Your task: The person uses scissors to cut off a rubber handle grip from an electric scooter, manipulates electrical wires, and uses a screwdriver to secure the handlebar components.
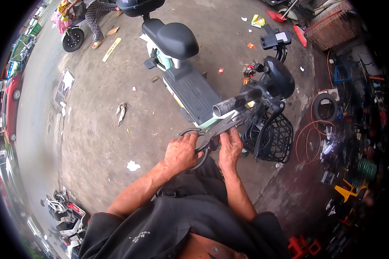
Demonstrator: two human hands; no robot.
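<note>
An electric scooter with a black footboard (192,93), black seat (177,41) and pale green body stands in front of me. Its near handlebar tube (233,105) is bare, with an open end pointing at me. Just below that end, my left hand (182,152) is closed on a looped black cable (204,159). Close beside it, my right hand (231,149) is closed with the fingertips against a dark, flat strip-like part (224,125) under the tube. What exactly those right fingertips pinch is partly hidden. A black wire basket (274,136) hangs right of my right hand.
A phone holder (275,39) is on the far handlebar. On the right lie a tyre (325,107), an orange hose (297,146) and cluttered tools. Litter and a crumpled rag (121,114) dot the concrete. Another person (93,21) and a scooter are at the far left.
</note>
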